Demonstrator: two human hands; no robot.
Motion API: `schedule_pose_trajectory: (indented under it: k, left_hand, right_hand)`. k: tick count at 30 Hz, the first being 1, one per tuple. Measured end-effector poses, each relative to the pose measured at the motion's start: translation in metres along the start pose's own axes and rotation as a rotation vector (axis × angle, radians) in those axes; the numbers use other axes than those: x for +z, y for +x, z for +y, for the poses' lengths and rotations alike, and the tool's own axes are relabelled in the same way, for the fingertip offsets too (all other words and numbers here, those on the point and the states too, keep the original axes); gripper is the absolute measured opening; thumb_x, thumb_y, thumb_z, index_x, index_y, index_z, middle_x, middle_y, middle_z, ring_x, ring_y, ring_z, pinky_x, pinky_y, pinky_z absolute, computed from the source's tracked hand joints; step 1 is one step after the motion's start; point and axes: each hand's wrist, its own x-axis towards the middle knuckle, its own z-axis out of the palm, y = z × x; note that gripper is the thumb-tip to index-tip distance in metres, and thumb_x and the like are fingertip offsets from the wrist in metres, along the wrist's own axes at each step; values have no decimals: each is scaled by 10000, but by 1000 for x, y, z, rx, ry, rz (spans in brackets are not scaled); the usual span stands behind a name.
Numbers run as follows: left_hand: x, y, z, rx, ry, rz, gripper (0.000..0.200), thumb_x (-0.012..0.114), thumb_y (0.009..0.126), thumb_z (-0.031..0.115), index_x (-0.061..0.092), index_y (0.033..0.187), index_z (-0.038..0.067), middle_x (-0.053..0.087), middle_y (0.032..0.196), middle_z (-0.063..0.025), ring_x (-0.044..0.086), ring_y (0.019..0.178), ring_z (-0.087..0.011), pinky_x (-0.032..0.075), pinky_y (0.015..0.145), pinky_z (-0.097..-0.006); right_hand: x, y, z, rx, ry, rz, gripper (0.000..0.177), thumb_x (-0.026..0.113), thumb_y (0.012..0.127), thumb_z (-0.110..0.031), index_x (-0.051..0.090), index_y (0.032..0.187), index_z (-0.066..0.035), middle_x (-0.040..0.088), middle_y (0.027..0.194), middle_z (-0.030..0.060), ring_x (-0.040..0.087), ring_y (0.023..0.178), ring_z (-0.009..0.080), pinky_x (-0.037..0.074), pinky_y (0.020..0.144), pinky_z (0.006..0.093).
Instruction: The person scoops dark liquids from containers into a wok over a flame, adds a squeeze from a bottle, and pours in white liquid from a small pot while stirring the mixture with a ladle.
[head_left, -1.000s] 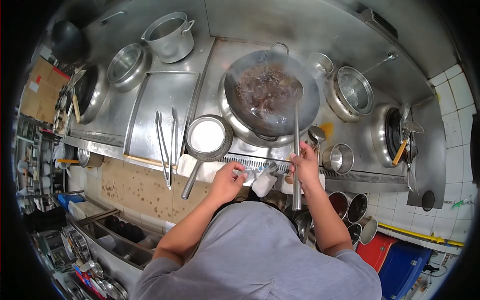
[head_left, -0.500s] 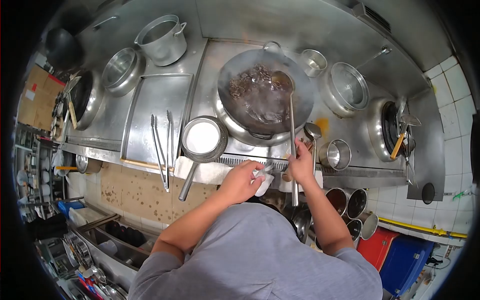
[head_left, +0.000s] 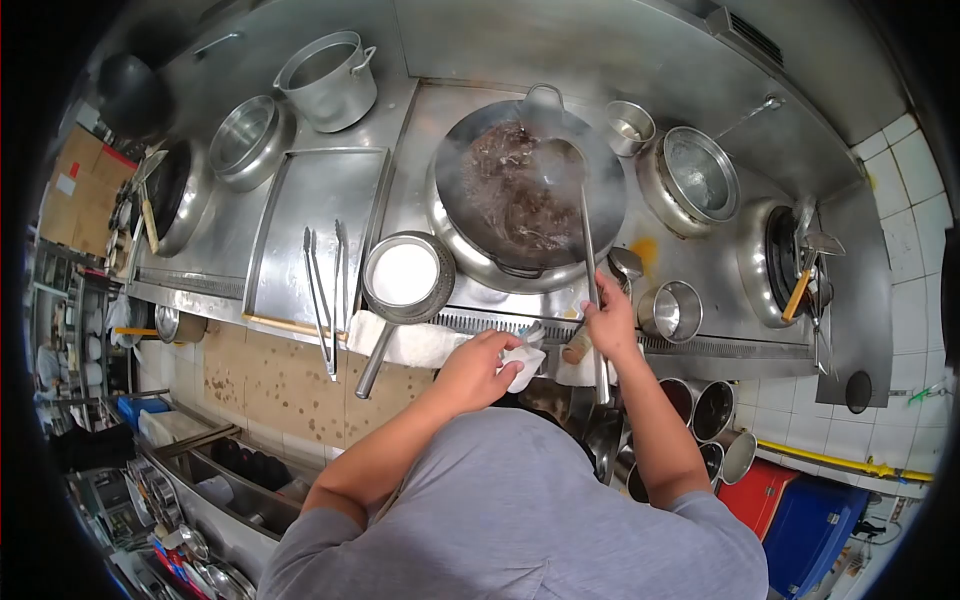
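My right hand (head_left: 611,314) is wrapped round the handle of a long ladle (head_left: 588,225), whose bowl is inside the large wok (head_left: 607,200). Dark, steaming food (head_left: 515,190) bubbles in the wok. Near the counter's front edge my left hand (head_left: 482,370) is closed beside a white cloth (head_left: 522,366); its fingers touch the cloth. A strainer (head_left: 437,307) holding a white substance (head_left: 402,274) lies left of the wok, its handle pointing toward me.
Metal tongs (head_left: 320,305) lie over the front of a steel tray (head_left: 310,215). A tall pot (head_left: 340,95) stands behind. To the wok's right are a small steel pot (head_left: 672,311), a larger basin (head_left: 698,175) and a red box (head_left: 745,490) lower down.
My right hand has moved slightly right and forward with the ladle. The dark food has shifted and spread in the wok. My left hand has dropped a little.
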Motion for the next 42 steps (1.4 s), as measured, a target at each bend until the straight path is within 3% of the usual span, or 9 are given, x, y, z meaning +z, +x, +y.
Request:
schedule_pose_trajectory:
  k: [3, 6, 9, 11, 14, 18, 23, 28, 42]
  left_hand:
    - [6, -4, -7, -9, -6, 13, 338, 759, 935, 196, 690, 1215, 20, 702, 1121, -163, 717, 856, -312, 575, 796, -417]
    - [11, -3, -5, -4, -9, 7, 347, 770, 927, 196, 694, 1209, 9, 698, 1116, -170, 709, 834, -299, 569, 785, -406]
    - [13, -1, 3, -23, 6, -31, 336, 757, 935, 193, 692, 1215, 20, 701, 1129, -171, 716, 888, -322, 573, 819, -427]
    - [14, 3, 5, -38, 26, -46, 326, 743, 945, 189, 689, 1226, 33, 703, 1142, -172, 724, 939, -348, 577, 850, -447]
    - [16, 13, -5, 29, 109, 24, 369, 770, 907, 158, 678, 1225, -5, 690, 1146, -175, 705, 989, -344, 571, 867, -441]
    - [19, 47, -15, 230, 329, 222, 472, 771, 881, 130, 646, 1306, -34, 641, 1321, -219, 626, 1237, -410, 520, 1051, -483]
    - [20, 85, -22, 190, 583, 107, 645, 760, 889, 160, 540, 1442, -89, 515, 1541, -310, 502, 1448, -463, 420, 1218, -498]
    - [29, 88, -26, 134, 706, -1, 766, 755, 885, 200, 464, 1505, -140, 453, 1593, -332, 408, 1532, -459, 372, 1263, -484]
    - [33, 89, -21, 119, 779, 3, 786, 748, 881, 205, 449, 1516, -149, 468, 1583, -339, 424, 1527, -452, 389, 1254, -465]
  right_hand:
    - [5, -30, -67, 163, 141, 22, 513, 644, 993, 36, 510, 1488, 31, 657, 938, 95, 567, 569, 112, 453, 473, 278]
    - [-32, -4, -61, 518, 1118, -348, 350, 587, 1059, -88, 507, 1398, -49, 623, 916, 100, 524, 548, 102, 445, 457, 263]
    - [-54, 40, -44, 659, 1430, -521, 354, 588, 1061, -94, 506, 1403, -59, 625, 911, 97, 513, 539, 96, 440, 450, 260]
    - [-48, 51, -20, 434, 1180, -587, 412, 620, 1038, -79, 537, 1439, -39, 650, 948, 113, 576, 594, 105, 481, 481, 274]
    - [-10, 45, 46, -363, -233, 44, 586, 713, 959, -9, 556, 1523, -5, 695, 984, 139, 669, 650, 154, 515, 521, 336]
    - [10, -24, -39, 84, -13, 22, 565, 689, 975, -25, 524, 1514, 5, 685, 954, 128, 658, 630, 195, 515, 515, 367]
    - [-38, 15, -42, 598, 1428, -474, 413, 574, 1006, -14, 517, 1415, -14, 647, 932, 127, 546, 567, 127, 462, 475, 282]
    - [-30, 30, -28, 150, 126, -195, 602, 674, 946, 12, 527, 1530, -1, 693, 1064, 144, 624, 648, 135, 492, 551, 277]
    - [-45, 28, -38, 303, 532, -297, 504, 652, 993, -39, 515, 1475, 7, 659, 954, 106, 590, 615, 116, 486, 522, 278]
